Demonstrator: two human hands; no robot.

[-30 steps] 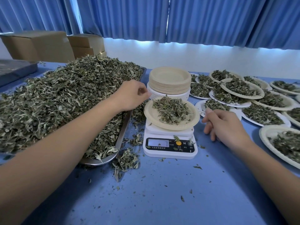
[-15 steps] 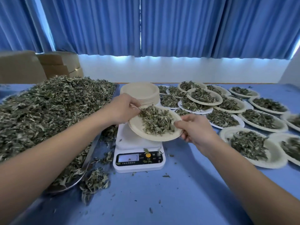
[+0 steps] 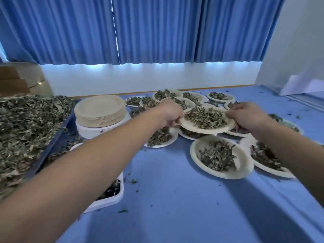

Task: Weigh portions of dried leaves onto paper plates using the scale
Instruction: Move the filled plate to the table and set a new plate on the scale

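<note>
Left hand point(image 3: 171, 115) and right hand point(image 3: 249, 118) pinch one plate point(image 3: 201, 130) above about twelve filled plates point(image 3: 193, 150).

I can read no text, number or brand here. The scale point(image 3: 113, 197) shows only a corner of its dark front panel past my left arm point(image 3: 87, 163). Whatever is printed or displayed on it is too blurred and too covered to make out.
</note>
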